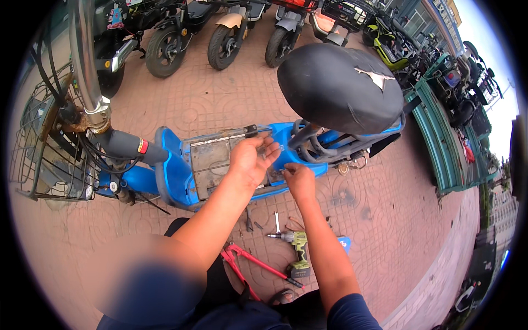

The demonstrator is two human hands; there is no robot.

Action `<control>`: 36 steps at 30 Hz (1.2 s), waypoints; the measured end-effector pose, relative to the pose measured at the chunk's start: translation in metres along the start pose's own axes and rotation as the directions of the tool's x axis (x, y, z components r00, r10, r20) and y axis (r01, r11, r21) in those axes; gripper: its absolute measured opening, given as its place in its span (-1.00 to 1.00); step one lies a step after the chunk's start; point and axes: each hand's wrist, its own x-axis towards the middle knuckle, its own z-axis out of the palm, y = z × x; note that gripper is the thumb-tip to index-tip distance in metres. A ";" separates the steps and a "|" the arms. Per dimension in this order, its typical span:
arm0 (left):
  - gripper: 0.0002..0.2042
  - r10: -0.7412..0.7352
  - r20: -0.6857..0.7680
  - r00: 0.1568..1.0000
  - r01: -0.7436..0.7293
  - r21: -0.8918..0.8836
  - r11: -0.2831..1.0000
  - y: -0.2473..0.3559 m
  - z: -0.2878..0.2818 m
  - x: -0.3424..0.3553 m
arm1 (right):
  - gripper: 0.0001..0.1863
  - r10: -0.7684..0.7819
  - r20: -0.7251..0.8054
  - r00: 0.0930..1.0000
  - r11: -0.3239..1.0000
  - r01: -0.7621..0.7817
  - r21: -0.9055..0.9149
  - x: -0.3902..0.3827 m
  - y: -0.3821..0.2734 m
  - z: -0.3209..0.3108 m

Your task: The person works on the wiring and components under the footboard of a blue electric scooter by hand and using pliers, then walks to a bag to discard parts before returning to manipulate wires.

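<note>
Over the red-labelled blue plastic scooter [287, 154], the left hand [253, 160] curls loosely open; the right hand [300, 181] pinches narrowly, contents unclear.

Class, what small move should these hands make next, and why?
Perhaps lower the right hand to the blue scooter's foot area: its fingers are pinched close by, while the left hand is open, palm up. Any small part held is unclear.

No legible text; building sign [443, 14] lettering too small.
</note>
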 end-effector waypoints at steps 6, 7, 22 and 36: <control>-0.77 0.009 -0.005 1.000 -0.009 0.000 1.000 0.004 -0.003 0.001 | -0.80 -0.153 0.050 0.987 0.979 0.158 -0.130 0.006 0.011 0.011; -0.77 0.012 -0.014 1.000 -0.012 -0.001 1.000 0.005 -0.002 0.001 | -0.79 -0.151 0.054 0.987 0.978 0.157 -0.136 0.006 0.012 0.012; -0.82 0.022 -0.028 0.999 -0.023 -0.020 1.000 0.003 -0.001 0.013 | -0.77 -0.133 0.082 0.988 0.954 0.150 -0.261 0.011 0.014 0.020; -0.83 -0.003 -0.041 0.999 0.003 0.009 1.000 -0.002 0.002 0.018 | -0.67 0.340 -0.071 0.938 0.892 -0.297 0.341 -0.004 0.023 0.036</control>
